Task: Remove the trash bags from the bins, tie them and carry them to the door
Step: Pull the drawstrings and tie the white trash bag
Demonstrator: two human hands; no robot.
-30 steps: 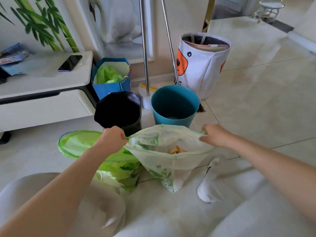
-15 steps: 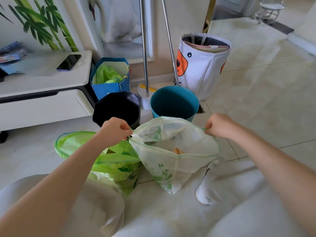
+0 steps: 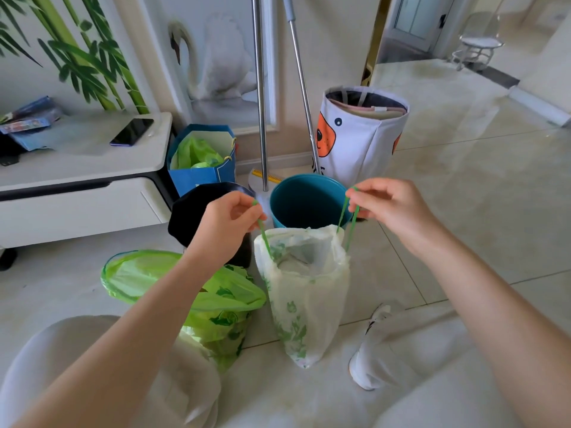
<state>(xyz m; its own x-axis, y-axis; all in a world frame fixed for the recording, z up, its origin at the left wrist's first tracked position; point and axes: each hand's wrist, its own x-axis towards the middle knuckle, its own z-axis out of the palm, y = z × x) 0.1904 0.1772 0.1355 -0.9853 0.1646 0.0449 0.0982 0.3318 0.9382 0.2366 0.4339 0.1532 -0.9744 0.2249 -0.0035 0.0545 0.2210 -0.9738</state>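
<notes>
A whitish trash bag (image 3: 304, 291) with green prints hangs in front of me, its mouth gathered narrow. My left hand (image 3: 230, 220) pinches the left green drawstring (image 3: 264, 234); my right hand (image 3: 387, 202) pinches the right green drawstring (image 3: 347, 223). Both strings are pulled up and apart. Behind the bag stand an unlined teal bin (image 3: 309, 199) and a black bin (image 3: 197, 211). A bright green trash bag (image 3: 216, 304) sits on the floor at the left, its mouth spread wide.
A white low cabinet (image 3: 83, 193) with a phone (image 3: 132, 132) stands at the left. A blue paper bag (image 3: 200, 159), two metal poles (image 3: 261, 97) and a white fabric basket (image 3: 361, 134) line the wall. My knees and a white shoe (image 3: 367, 350) are below. Tiled floor stretches right.
Both hands rose from the bag's rim, drawing out the green drawstrings. The bag's wide mouth has cinched narrow and the bag hangs longer.
</notes>
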